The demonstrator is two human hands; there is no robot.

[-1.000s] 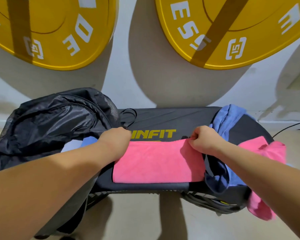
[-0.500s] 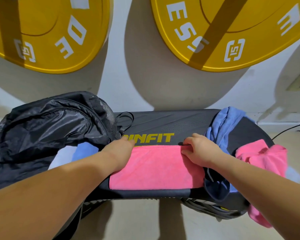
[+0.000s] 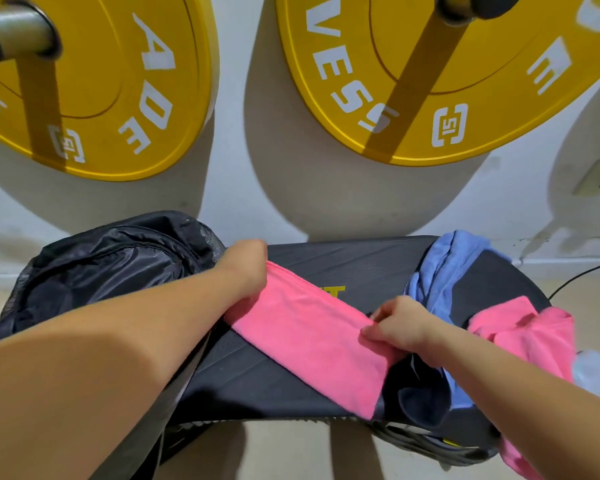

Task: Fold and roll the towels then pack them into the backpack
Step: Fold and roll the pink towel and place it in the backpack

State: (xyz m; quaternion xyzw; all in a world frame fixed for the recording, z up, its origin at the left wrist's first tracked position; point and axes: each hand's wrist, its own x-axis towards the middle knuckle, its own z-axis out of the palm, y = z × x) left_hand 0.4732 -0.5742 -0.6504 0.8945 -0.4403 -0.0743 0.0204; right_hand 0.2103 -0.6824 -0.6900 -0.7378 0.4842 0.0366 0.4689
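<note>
Both hands gripping the folded pink towel (image 3: 312, 344) mid-frame on the black bench (image 3: 361, 258): left hand (image 3: 246, 268) pinching its upper corner, right hand (image 3: 395, 323) its edge. Backpack (image 3: 111, 265) sitting left. Yellow plates (image 3: 430, 71) reading "NESS", "15".

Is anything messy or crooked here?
Yes. The folded pink towel lies slanted across the black bench, gripped at each end by the left hand and right hand. At the bench's right end, a blue towel and another pink towel sit crumpled, spilling over the edge.
</note>
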